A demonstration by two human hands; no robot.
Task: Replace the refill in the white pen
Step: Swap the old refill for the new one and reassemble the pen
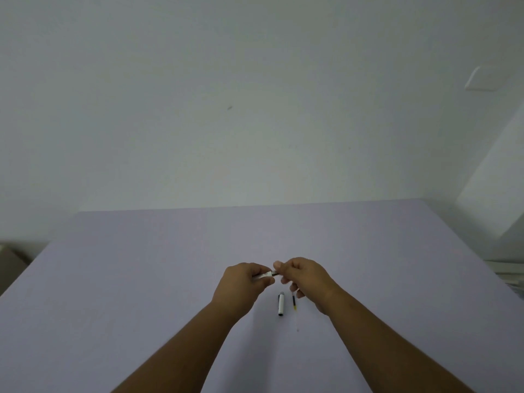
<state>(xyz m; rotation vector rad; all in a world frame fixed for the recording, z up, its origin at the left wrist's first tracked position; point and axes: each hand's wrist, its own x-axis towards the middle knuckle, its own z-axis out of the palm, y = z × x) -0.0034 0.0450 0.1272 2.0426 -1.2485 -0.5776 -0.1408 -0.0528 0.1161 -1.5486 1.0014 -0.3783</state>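
Both hands meet above the middle of the pale purple table (141, 279). My left hand (241, 282) grips the white pen barrel (262, 276), which lies roughly level between the two hands. My right hand (304, 276) pinches the pen's grey tip end (274, 272) with thumb and forefinger. On the table just below the hands lies the white pen cap (281, 304) with a grey end, pointing toward me. Beside it to the right lies a thin refill (294, 306) with a dark and yellowish section; its far end is hidden under my right hand.
A white wall stands behind the table, with a white switch plate (479, 79) at the upper right. Stacked pale objects (507, 272) sit past the table's right edge. A dim brownish object (11, 256) shows past the left edge.
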